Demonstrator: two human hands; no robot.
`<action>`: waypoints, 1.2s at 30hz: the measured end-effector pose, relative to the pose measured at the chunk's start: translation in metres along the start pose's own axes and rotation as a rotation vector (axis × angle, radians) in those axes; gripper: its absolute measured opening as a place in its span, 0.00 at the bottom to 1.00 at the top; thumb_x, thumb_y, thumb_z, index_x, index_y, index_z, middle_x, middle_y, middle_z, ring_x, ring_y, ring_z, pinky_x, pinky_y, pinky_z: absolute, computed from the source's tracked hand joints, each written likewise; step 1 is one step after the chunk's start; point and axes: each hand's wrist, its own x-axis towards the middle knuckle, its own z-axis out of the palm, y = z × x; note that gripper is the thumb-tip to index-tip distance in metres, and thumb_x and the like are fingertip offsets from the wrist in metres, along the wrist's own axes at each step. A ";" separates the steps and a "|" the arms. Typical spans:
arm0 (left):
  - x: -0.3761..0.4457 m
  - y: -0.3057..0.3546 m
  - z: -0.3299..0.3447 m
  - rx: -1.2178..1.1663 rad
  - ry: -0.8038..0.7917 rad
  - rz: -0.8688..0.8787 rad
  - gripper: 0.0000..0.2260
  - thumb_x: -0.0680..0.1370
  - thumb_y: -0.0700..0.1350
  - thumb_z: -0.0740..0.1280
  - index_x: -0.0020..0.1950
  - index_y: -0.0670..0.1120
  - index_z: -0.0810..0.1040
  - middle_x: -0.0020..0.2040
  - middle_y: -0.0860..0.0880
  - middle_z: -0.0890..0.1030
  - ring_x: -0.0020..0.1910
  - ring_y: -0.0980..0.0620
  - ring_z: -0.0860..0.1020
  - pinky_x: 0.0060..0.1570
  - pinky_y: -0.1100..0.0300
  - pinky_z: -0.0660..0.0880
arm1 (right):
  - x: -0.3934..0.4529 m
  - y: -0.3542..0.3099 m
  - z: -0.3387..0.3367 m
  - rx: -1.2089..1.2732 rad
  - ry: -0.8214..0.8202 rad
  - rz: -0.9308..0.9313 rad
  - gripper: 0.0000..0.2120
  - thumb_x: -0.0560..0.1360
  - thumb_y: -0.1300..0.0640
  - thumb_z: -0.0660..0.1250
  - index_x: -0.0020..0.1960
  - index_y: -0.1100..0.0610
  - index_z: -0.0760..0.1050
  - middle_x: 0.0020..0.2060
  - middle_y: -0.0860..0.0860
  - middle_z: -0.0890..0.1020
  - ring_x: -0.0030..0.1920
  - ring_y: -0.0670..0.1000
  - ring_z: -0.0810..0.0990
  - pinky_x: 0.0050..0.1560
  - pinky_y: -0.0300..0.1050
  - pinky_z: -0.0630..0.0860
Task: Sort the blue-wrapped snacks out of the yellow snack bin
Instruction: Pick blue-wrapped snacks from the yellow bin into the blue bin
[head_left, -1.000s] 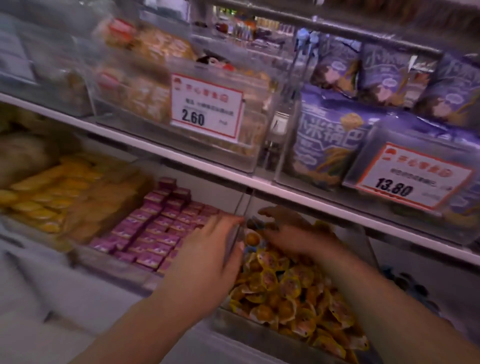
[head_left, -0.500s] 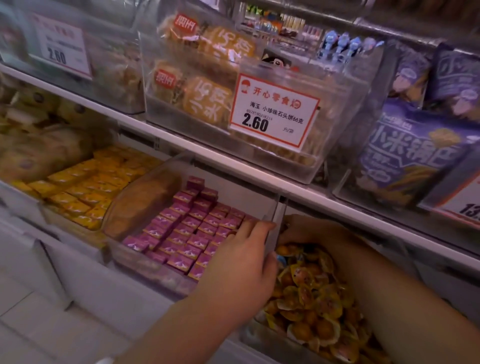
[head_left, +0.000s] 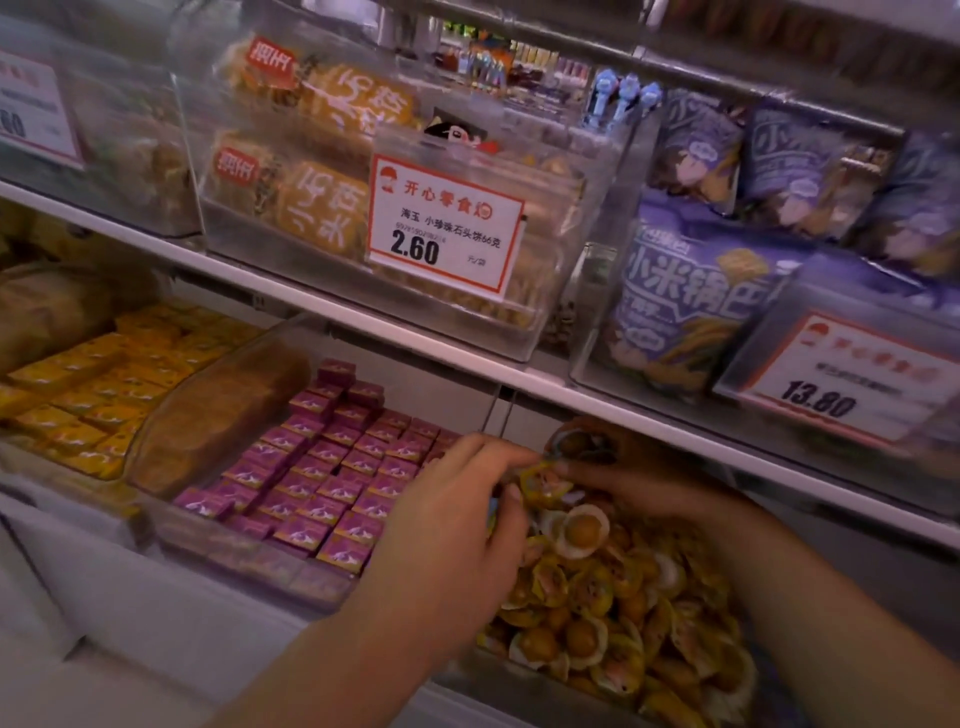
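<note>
Both my hands are at the back left corner of the yellow snack bin (head_left: 613, 691), the clear bin on the lower shelf heaped with small round yellow-wrapped snacks (head_left: 582, 530); my left hand (head_left: 457, 525) reaches in from the lower left with its fingers curled and its fingertips meeting one of the yellow packets at the top of the heap, thumb tucked beneath, though whether it truly pinches the packet I cannot tell; my right hand (head_left: 618, 467) comes in from the right, deeper under the shelf edge, fingers bent and closed round a small snack with a bluish rim (head_left: 576, 444), which it holds just above the heap and close beside my left fingertips; the wrap is shadowed and blurred, so its colour is not sure; a sliver of blue shows at the bin's edge below my left thumb, too small to tell what it is; left of the yellow bin, touching it, stands a clear bin of purple boxed snacks (head_left: 332, 467) in neat rows, and further left a bin of orange-yellow boxes (head_left: 104, 374); on the shelf above sit a clear bin of biscuit packs with a price tag reading 2.60 (head_left: 441, 228), and to its right purple bags (head_left: 691, 301) behind a tag reading 13.80 (head_left: 831, 384).
</note>
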 end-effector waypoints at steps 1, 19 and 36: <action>-0.002 0.004 0.005 -0.021 -0.002 0.009 0.12 0.78 0.46 0.61 0.59 0.55 0.77 0.54 0.62 0.76 0.53 0.61 0.76 0.53 0.61 0.73 | -0.014 0.000 -0.002 0.139 0.030 0.051 0.06 0.77 0.64 0.69 0.52 0.57 0.81 0.41 0.46 0.87 0.41 0.42 0.84 0.40 0.32 0.78; -0.006 0.023 0.076 -0.070 -0.122 0.036 0.14 0.73 0.52 0.70 0.58 0.59 0.78 0.55 0.65 0.79 0.55 0.67 0.76 0.54 0.70 0.72 | -0.096 0.023 0.015 0.921 0.263 0.142 0.10 0.79 0.61 0.64 0.55 0.68 0.78 0.38 0.60 0.83 0.32 0.54 0.81 0.27 0.42 0.77; -0.009 0.050 0.111 -0.050 -0.241 0.245 0.26 0.80 0.58 0.58 0.78 0.54 0.61 0.77 0.60 0.62 0.76 0.61 0.59 0.72 0.65 0.57 | -0.151 0.032 -0.026 0.909 0.446 0.002 0.09 0.68 0.54 0.74 0.46 0.56 0.84 0.39 0.56 0.82 0.33 0.51 0.80 0.23 0.39 0.68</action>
